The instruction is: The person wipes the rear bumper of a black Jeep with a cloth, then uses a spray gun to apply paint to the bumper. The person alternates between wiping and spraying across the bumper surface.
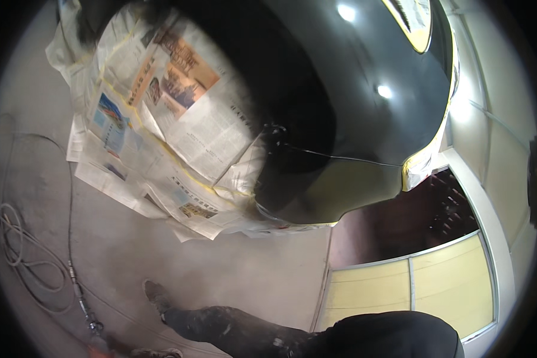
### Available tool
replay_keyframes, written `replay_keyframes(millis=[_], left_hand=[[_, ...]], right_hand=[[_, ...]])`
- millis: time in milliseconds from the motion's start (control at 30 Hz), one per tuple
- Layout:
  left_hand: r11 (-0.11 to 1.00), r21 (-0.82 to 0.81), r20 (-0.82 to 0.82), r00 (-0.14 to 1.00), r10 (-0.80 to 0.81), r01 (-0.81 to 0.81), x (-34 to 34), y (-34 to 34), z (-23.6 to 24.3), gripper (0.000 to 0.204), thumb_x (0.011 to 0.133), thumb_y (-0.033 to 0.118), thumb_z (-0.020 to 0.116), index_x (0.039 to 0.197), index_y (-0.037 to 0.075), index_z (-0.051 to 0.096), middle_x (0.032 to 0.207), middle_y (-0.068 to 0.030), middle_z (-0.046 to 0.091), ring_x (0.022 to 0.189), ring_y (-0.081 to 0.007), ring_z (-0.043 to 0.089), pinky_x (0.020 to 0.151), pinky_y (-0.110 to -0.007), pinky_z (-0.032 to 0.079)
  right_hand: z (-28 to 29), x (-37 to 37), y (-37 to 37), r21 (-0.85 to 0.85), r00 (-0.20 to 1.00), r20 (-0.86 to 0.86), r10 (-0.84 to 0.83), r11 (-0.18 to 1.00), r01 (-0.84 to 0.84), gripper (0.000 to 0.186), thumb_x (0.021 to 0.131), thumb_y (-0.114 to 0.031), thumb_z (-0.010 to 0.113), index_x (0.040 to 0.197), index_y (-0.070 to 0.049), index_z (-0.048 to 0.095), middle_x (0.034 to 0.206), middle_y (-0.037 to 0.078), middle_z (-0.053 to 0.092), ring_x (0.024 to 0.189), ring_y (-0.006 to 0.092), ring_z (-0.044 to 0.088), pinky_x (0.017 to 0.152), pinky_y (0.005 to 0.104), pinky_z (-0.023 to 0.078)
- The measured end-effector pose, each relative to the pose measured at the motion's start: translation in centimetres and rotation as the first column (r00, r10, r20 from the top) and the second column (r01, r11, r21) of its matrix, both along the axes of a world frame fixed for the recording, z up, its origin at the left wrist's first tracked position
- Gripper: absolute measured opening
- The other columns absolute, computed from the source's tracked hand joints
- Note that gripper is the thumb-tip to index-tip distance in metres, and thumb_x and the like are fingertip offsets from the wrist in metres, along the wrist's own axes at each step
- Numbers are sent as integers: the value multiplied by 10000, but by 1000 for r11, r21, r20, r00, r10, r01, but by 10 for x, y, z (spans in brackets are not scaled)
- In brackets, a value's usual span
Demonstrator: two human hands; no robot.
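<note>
Neither of my hands shows in the head view. In front of me is a glossy black vehicle body (370, 113), lit by bright reflections. Newspaper sheets (203, 143) cover its left part, joined with yellow masking tape (179, 167). At the lower left, an air hose (71, 238) runs down to a metal coupling (92, 324). Beside the coupling, at the picture's edge, is a blurred orange-red patch (98, 347) whose kind I cannot make out.
My dark-trousered legs (232, 325) and a shoe (155, 294) come in below. Loops of hose (18, 238) lie on the dusty grey floor (262, 262). Yellowish framed panels (370, 289) and a dark opening (423, 215) are at the right, below a pale wall (501, 143).
</note>
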State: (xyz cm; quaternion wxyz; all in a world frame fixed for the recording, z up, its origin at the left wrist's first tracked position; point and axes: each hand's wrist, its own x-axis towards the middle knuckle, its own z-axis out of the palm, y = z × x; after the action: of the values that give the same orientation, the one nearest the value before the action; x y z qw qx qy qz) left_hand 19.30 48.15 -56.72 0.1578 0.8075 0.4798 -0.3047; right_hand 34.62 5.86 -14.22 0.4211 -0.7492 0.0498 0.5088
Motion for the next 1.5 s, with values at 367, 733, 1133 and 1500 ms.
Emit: replay_keyframes(millis=[367, 733, 1133, 1500], left_hand=[[951, -167, -33, 963, -267, 258, 60, 16, -82, 536, 858, 338, 780, 1301, 56, 671, 1363, -118, 653, 1307, -271, 561, 1113, -380, 451], [42, -960, 240, 895, -377, 275, 181, -20, 326, 394, 960, 372, 679, 1214, 79, 744, 1300, -70, 707, 1246, -234, 617, 1095, -349, 462], [-183, -874, -486, 812, 323, -450, 374, -123, 911, 615, 994, 362, 620, 1452, -26, 489, 1338, -195, 651, 1170, -315, 675, 1051, -462, 522], [-403, -843, -448, 879, 160, -356, 472, -86, 1067, 656, 1033, 511, 551, 1516, 84, 433, 1440, -130, 579, 1296, -248, 600, 1107, -438, 489]], right_hand=[[-20, -8, -3, -179, 994, 38, -106, 978, 111, 613, 853, -171, 645, 1440, -54, 510, 1063, 262, 675, 965, 456, 655, 854, 499, 540], [109, 74, 22, -224, 977, 189, 95, 973, -52, 599, 797, -125, 636, 1384, -30, 559, 1053, 263, 663, 934, 483, 635, 848, 524, 544], [360, 248, 40, -74, 547, 825, 138, 988, -138, 845, 795, -203, 792, 1525, -22, 406, 1480, 264, 460, 1344, 445, 466, 1095, 496, 426], [453, 302, 173, 711, 402, -353, -845, 36, 702, 414, 987, -220, 591, 1358, -46, 541, 1217, 139, 649, 1018, 249, 652, 803, 372, 553]])
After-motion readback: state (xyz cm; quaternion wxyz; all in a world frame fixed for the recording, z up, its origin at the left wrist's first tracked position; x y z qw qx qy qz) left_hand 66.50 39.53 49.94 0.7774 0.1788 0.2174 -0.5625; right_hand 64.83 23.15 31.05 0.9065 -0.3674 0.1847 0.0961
